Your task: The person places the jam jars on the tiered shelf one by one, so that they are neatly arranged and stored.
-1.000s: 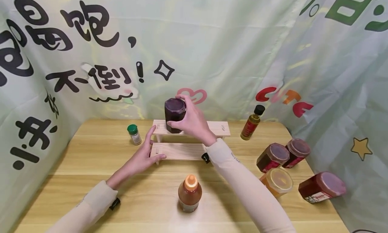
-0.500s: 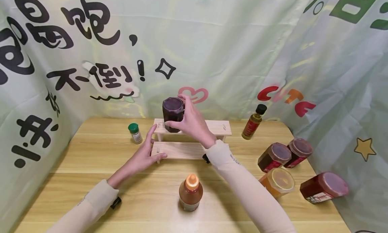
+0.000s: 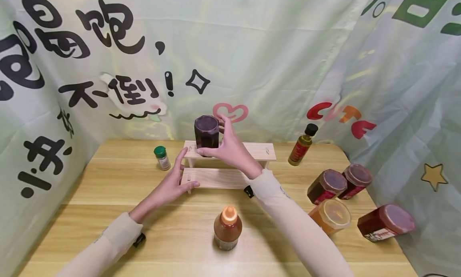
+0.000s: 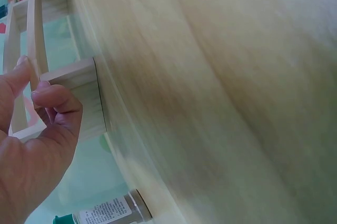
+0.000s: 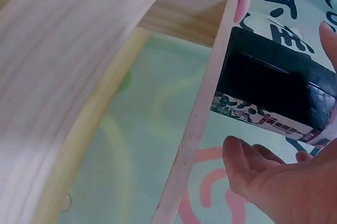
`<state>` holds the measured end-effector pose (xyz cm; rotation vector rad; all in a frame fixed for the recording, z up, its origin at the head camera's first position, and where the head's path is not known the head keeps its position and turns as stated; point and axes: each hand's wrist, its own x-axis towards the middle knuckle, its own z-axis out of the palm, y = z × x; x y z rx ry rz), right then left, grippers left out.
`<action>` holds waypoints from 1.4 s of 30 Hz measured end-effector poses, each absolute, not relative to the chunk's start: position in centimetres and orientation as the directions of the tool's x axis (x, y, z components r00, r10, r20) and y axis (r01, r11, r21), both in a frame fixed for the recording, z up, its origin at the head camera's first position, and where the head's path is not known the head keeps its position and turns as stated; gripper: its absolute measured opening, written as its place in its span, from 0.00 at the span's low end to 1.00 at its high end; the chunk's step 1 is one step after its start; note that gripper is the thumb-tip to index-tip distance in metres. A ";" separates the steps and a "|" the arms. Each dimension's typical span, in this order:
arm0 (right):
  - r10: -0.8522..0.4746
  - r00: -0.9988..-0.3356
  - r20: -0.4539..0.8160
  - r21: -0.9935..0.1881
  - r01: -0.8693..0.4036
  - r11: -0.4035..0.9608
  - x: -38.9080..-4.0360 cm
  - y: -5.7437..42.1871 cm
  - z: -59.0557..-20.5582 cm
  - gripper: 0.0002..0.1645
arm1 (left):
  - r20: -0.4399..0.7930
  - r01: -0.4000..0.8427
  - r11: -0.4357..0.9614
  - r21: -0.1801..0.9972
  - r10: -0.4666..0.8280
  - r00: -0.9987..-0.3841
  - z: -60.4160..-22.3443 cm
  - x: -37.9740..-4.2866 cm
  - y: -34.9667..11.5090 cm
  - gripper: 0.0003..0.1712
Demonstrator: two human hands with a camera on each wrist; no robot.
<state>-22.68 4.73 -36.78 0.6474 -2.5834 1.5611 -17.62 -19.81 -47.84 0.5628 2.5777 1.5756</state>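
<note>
A dark jar (image 3: 206,133) with a purple lid stands upright on the upper board of a two-tier wooden rack (image 3: 216,179), towards its left end. My right hand (image 3: 233,149) is spread just to the right of the jar. In the right wrist view, its fingers (image 5: 238,163) stand apart from the jar (image 5: 274,82), and a label band shows near the jar's lid. My left hand (image 3: 173,183) holds the rack's left end, thumb over the lower board and index finger at the upper one. The left wrist view shows its fingers (image 4: 58,99) curled at the board's edge.
A green-capped shaker (image 3: 162,158) stands left of the rack. An orange-capped squeeze bottle (image 3: 228,228) is in front. To the right stand an oil bottle (image 3: 301,147), two dark jars (image 3: 325,185), an orange-lidded jar (image 3: 331,216) and a red jar (image 3: 383,223).
My right fingers have loosened from the jar and drawn a little to the right. The jar stays on the upper board. My left hand keeps its hold on the rack.
</note>
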 end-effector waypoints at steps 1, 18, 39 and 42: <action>-0.320 -0.915 0.246 -0.847 -0.364 0.389 -22.5 5.0 -36.8 0.77 | 0.129 0.272 0.410 0.871 0.342 -0.931 -47.9 -17.6 -19.7 0.70; -0.204 -0.941 0.270 -0.887 -0.325 0.327 -18.9 9.3 -35.1 0.61 | 0.089 0.223 0.440 0.870 0.304 -0.948 -47.3 -17.6 -20.2 0.72; -0.060 -0.970 0.235 -0.874 -0.238 0.424 -12.2 18.8 -34.5 0.43 | 0.070 0.182 0.337 0.924 0.320 -0.945 -47.5 -17.6 -19.8 0.70; -0.052 -0.970 0.238 -0.860 -0.235 0.452 -11.2 20.0 -34.1 0.43 | 0.072 0.186 0.344 0.920 0.317 -0.946 -47.5 -17.6 -19.7 0.70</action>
